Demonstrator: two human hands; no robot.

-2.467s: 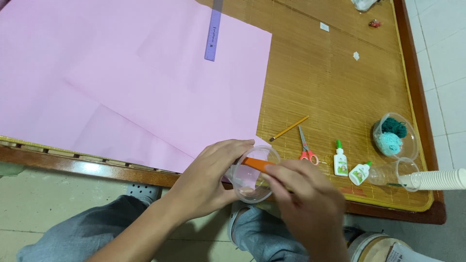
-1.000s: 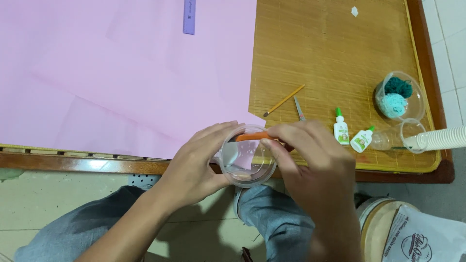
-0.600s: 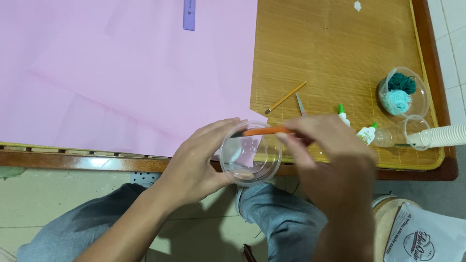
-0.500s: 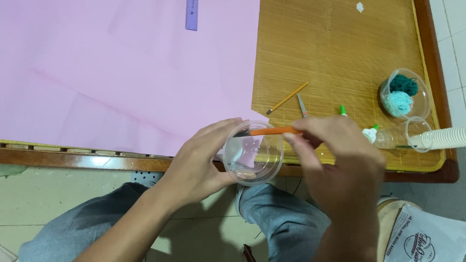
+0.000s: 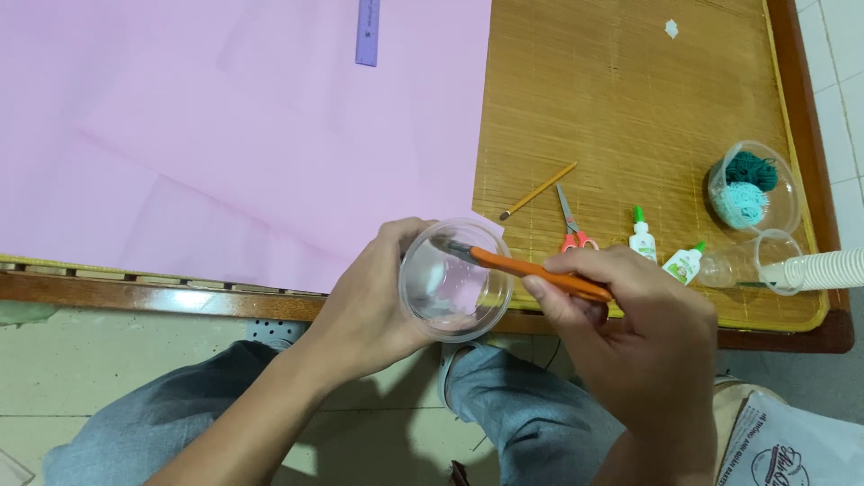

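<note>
- The clear plastic cup (image 5: 455,281) is held at the near edge of the surface (image 5: 648,117) — gripped by the left hand (image 5: 369,301), fingers wrapped round its wall from the 9 o'clock side, mouth turned up toward the camera.
- The orange-handled knife (image 5: 531,270) is pinched in the right hand (image 5: 634,315), closed on the handle's rear end; the blade tip is laid across the cup's rim at approx. 11 o'clock, pointing inward.
- Step in hand, as judged: the cup's rim or wall is being cut or scored w/ the blade. Whether the tip has pierced the plastic cannot be told — the clear wall hides it.
- Next move, as judged: a firm grip on the cup is called for so it cannot spin, the blade is to be drawn w/ light pressure, and the left thumb is to be kept off the cutting line.
- At 12 o'clock of the cup a large pink paper sheet (image 5: 234,135) is spread, w/ a purple ruler (image 5: 368,31) lying on it.
- At 1–2 o'clock lie a pencil (image 5: 538,191), red-handled scissors (image 5: 571,223) and two small glue bottles (image 5: 642,240) w/ green caps.
- At 3 o'clock an empty clear cup (image 5: 751,261) lies on its side, touching a stack of white paper cups (image 5: 828,268); just beyond, a clear bowl w/ teal yarn balls (image 5: 752,184) stands.
</note>
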